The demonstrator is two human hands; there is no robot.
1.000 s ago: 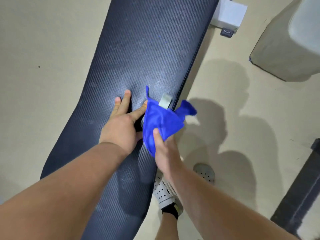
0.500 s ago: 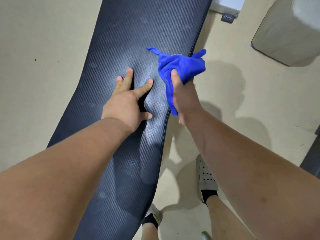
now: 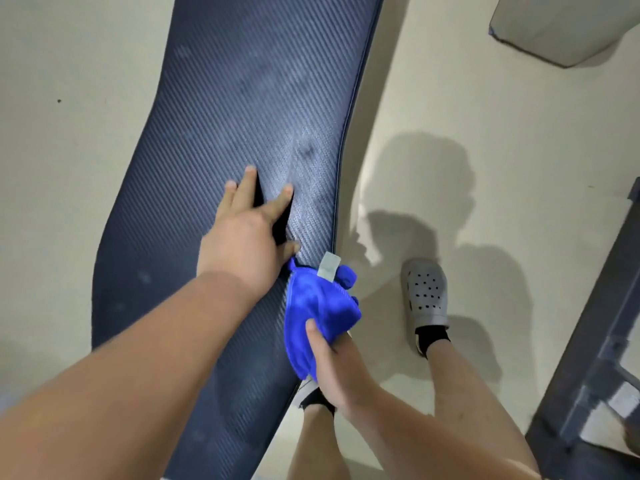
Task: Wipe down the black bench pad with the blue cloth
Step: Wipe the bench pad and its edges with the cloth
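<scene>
Head camera looks down on a smooth beige floor, and across it runs the long black bench pad with its ribbed, woven-look cover, reaching from the top edge of the view down to the bottom between your arms. A pale grey block sits at the top right corner, and a dark grey metal frame stands along the right edge, both well apart from the pad.

Your left hand lies palm down on the pad with the fingers straight and spread. Your right hand grips the bunched blue cloth, thumb laid over the top of it; the other fingers are hidden under the fabric.

The cloth sits at the pad's right edge, just beside your left hand's thumb. It seems to press on the pad's edge rather than its top, though the folds hide the contact.

A grey perforated clog on your foot stands on the floor to the right of the cloth. A small grey tag pokes out at the top of the cloth.
</scene>
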